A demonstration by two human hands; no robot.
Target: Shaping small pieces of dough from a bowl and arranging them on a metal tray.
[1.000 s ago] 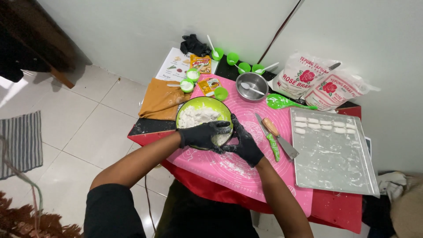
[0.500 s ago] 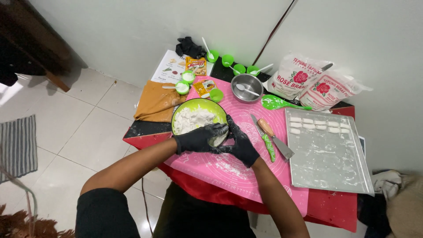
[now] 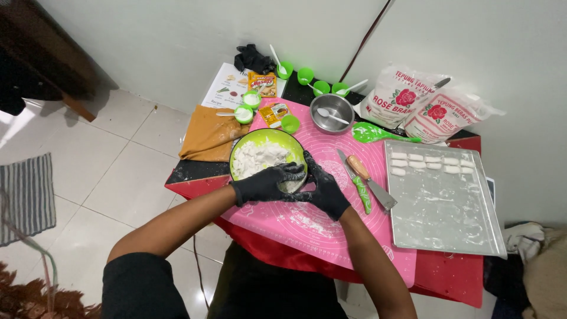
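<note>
left hand [image 3: 267, 184]: black glove, cupped over the near rim of the lime green bowl [image 3: 247, 143], fingers curled around a small lump of white dough [image 3: 290, 185]

right hand [image 3: 322, 190]: black glove too, pressed against the same lump from the other side, so both hands are closed on it together

bowl: sits on the pink silicone mat [image 3: 331, 236], full of torn white dough chunks

flour bags [image 3: 430, 107]: two white plastic ones with a red rose print, leaning against the wall behind the tray

seasoning sachets: small yellow-orange packets, one [image 3: 263, 83] by the printed recipe sheet [image 3: 223, 90], one [image 3: 274, 113] on the mat's far corner

baking tray [image 3: 449, 212]: silver, floury, row of small white dough pieces along its far edge
</note>
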